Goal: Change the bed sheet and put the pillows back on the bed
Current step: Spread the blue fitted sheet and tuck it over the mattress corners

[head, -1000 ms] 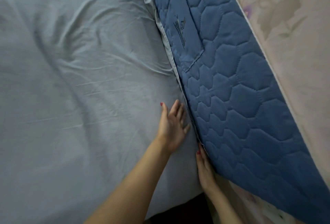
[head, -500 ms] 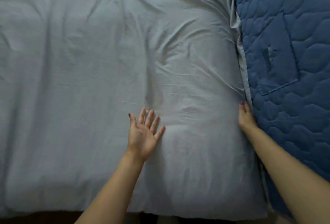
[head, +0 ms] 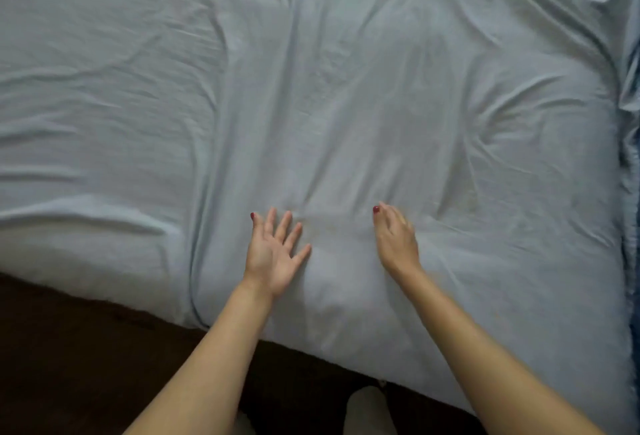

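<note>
A pale blue-grey bed sheet (head: 346, 88) covers the whole mattress, wrinkled, with long creases running up from the near edge. My left hand (head: 275, 254) lies over the sheet near the front edge, palm partly up and fingers spread straight. About a hand's width to its right, my right hand (head: 394, 240) is edge-on over the sheet, fingers extended, slightly blurred. Neither hand holds anything. No pillows are in view.
The quilted blue headboard pad (head: 632, 157) shows as a thin strip at the right edge, with bunched sheet beside it. The dark floor (head: 86, 348) lies below the near bed edge. A light-coloured knee or foot (head: 367, 410) shows at the bottom.
The view has swung left, away from the blue quilted pad. My right hand left the sheet's edge by the pad and came to the middle beside my left hand.
</note>
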